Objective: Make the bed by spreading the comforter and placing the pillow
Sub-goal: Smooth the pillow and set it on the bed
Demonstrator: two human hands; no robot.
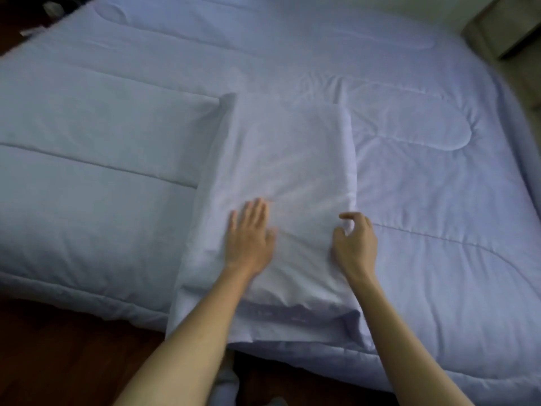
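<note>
One pillow [287, 159] lies under left hand [248, 235], right fingers [349, 215] pinch edge

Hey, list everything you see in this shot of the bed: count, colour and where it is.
quilted pale lavender comforter: one, pale lavender, spread across the bed.
soft rectangular pillow: one, pale lavender, centre, on the comforter's near edge.
plump second pillow: one, pale blue-lavender, left of the first.
dark wooden floor: one, dark brown, bottom left.
blurred beige furniture: one, beige, top right.
grey fabric: one, grey, bottom edge, unclear.
left hand: one, flat on the centre pillow.
right hand: one, fingers curled, pinching that pillow's right edge.
</note>
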